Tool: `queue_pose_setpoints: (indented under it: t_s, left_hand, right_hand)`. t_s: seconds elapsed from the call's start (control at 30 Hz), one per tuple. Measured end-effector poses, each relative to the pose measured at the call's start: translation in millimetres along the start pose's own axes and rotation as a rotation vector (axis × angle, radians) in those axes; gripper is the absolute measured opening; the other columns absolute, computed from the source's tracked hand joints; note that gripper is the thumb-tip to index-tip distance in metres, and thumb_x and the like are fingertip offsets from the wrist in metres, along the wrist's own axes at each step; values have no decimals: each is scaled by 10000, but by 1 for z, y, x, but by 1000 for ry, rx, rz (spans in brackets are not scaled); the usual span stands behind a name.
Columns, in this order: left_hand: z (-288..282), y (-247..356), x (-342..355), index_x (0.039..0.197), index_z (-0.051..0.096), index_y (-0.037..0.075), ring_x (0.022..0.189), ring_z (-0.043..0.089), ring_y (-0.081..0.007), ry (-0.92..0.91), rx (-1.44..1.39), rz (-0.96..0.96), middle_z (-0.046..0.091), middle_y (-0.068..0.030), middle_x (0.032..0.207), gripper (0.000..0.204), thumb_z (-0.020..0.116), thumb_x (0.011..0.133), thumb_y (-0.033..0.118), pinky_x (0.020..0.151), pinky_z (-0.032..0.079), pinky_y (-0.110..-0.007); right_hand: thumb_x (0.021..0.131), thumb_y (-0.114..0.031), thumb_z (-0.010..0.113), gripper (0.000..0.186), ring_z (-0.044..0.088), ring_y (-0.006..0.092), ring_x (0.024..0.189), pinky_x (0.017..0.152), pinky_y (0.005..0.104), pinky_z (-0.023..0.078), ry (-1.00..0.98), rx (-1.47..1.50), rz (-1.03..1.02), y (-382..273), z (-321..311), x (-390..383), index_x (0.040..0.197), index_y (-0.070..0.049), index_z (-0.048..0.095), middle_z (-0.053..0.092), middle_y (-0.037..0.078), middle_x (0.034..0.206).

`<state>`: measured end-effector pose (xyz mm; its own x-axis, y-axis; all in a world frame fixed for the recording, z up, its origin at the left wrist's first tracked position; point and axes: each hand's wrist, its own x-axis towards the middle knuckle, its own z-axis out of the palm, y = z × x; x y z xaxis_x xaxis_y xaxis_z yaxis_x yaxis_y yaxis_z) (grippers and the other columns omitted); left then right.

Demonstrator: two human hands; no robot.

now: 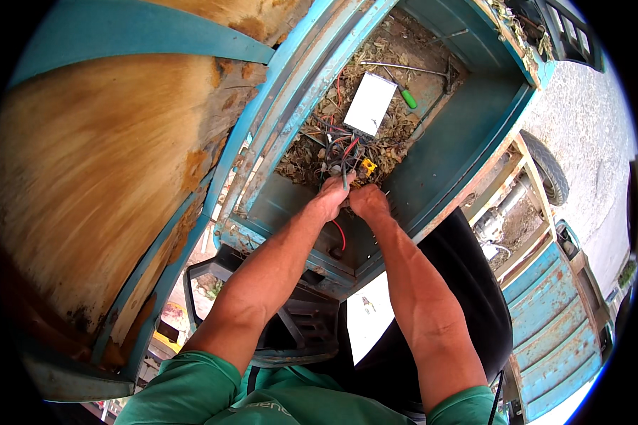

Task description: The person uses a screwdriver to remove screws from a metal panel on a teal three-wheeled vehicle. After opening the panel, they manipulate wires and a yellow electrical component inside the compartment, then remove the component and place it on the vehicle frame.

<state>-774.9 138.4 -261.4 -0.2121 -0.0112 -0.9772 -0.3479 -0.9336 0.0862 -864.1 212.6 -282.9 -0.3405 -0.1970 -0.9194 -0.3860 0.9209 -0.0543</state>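
My left hand (333,197) is closed on a dark cable (344,176) that sticks up past its thumb. Right beside it, my right hand (369,202) is curled into a fist, and what its fingers hold is hidden. Both hands are over a tangle of black and red wires (347,149), which runs to one end of a white box (370,104). A yellow piece (368,166) sits among the wires, just beyond my right hand. Below my hands, a loose red wire (342,236) curves down.
All this lies in a rusty blue metal compartment (461,127) strewn with dry leaves (397,42). A green-handled screwdriver (409,98) and a long metal rod (404,68) lie beyond the box. Stained brown panelling (106,170) rises on the left. A tyre (546,166) is outside, right.
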Motion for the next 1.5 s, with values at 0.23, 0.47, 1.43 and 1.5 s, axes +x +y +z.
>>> queue_pose_setpoints:
  t_s: [0.23, 0.47, 1.43, 1.5]
  left_hand:
    - [-3, 1, -3, 1298, 524, 69, 1063, 576, -197, 4, -10, 5, 582, -68, 1196, 464, 586, 970, 391, 851, 490, -396]
    - [-4, 1, -2, 1325, 514, 76, 1070, 575, -207, -6, 15, 13, 574, -73, 1233, 484, 588, 968, 394, 866, 485, -398]
    - [-7, -3, 6, 1305, 529, 81, 1060, 573, -197, -21, 15, 2, 562, -81, 1237, 490, 621, 951, 408, 840, 504, -375]
    - [-6, -2, 5, 1306, 530, 84, 1066, 576, -197, -14, 16, 2, 567, -80, 1238, 486, 621, 952, 405, 847, 504, -377]
  right_hand:
    - [851, -339, 544, 451, 635, 390, 1096, 934, 429, 515, -34, 74, 95, -28, -40, -40, 1034, 42, 700, 664, 262, 1136]
    - [815, -391, 600, 498, 626, 396, 1110, 939, 416, 511, -52, 92, 54, -17, -22, -26, 1045, 40, 699, 660, 275, 1130]
    - [752, -414, 691, 547, 622, 384, 1137, 964, 437, 495, -7, 79, 116, -22, -28, -30, 1095, 13, 683, 655, 247, 1178]
    - [735, -434, 710, 582, 617, 388, 1142, 981, 435, 485, -16, 121, 115, -18, -22, -24, 1081, 33, 685, 651, 264, 1172]
